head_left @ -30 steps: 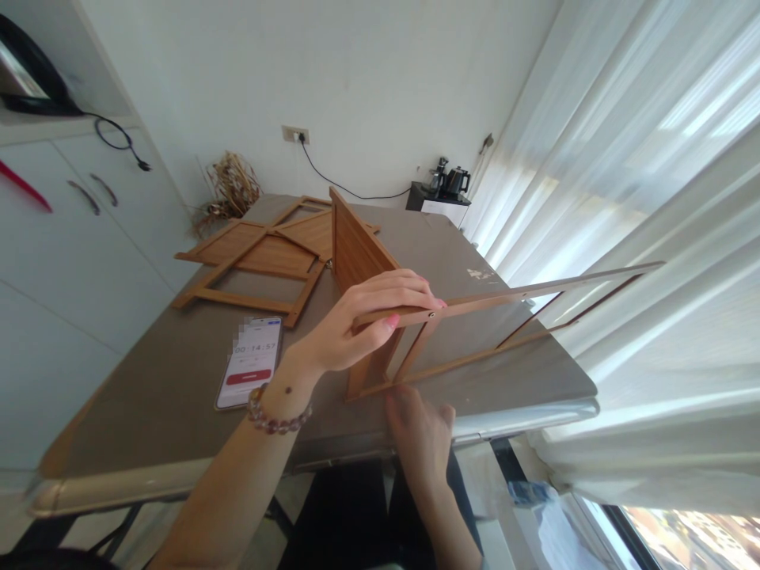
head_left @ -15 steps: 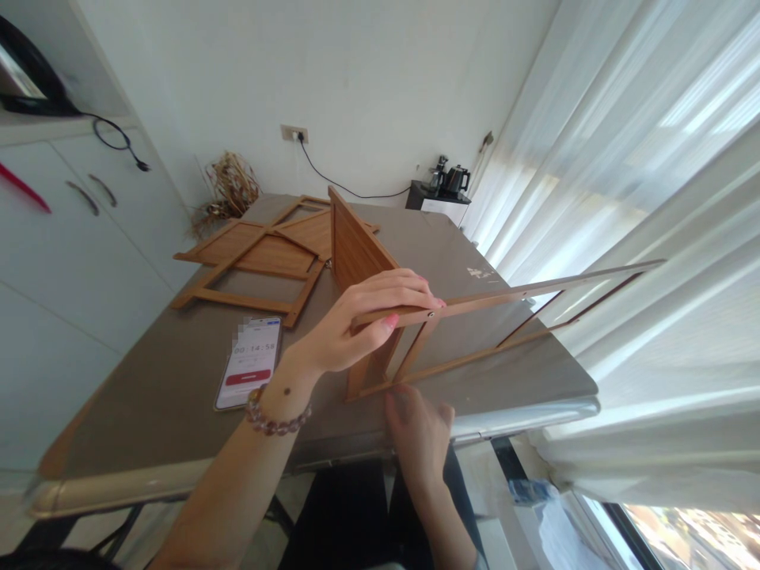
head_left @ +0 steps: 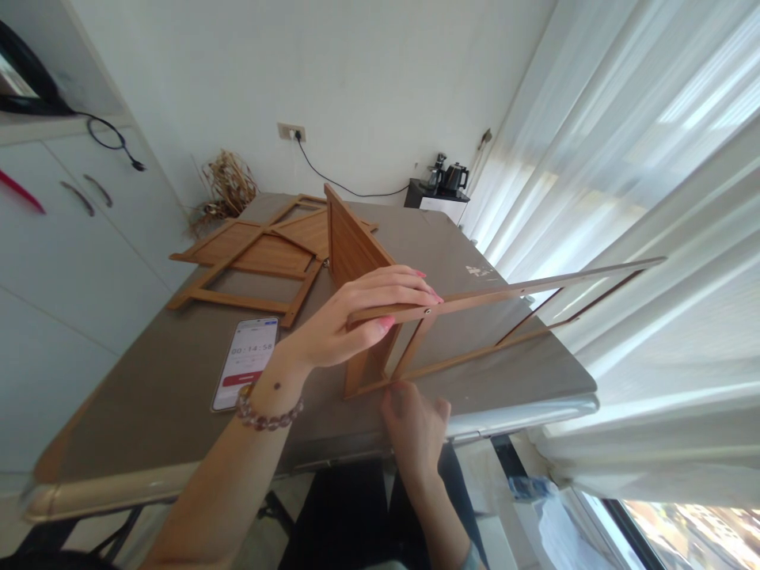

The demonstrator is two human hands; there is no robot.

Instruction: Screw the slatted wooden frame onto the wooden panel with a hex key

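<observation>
My left hand (head_left: pixel 356 321) is closed round the near end of the top rail of a thin wooden frame (head_left: pixel 522 289), which reaches out to the right past the table edge. An upright wooden panel (head_left: pixel 350 245) stands behind that hand, joined to the frame. My right hand (head_left: pixel 416 427) is low at the table's near edge, its fingers curled against the frame's bottom rail; what they pinch is hidden. A beaded bracelet (head_left: pixel 267 416) is on my left wrist.
A folded wooden frame with panels (head_left: pixel 255 257) lies flat on the grey table (head_left: pixel 166 396) at the back left. A phone (head_left: pixel 246 364) showing a timer lies beside my left wrist. White cabinets stand left, curtains (head_left: pixel 653 198) right, a kettle set (head_left: pixel 448 180) far back.
The view has shifted slightly; both hands keep their hold on the frame, and my right hand has edged a little up toward the bottom rail.
</observation>
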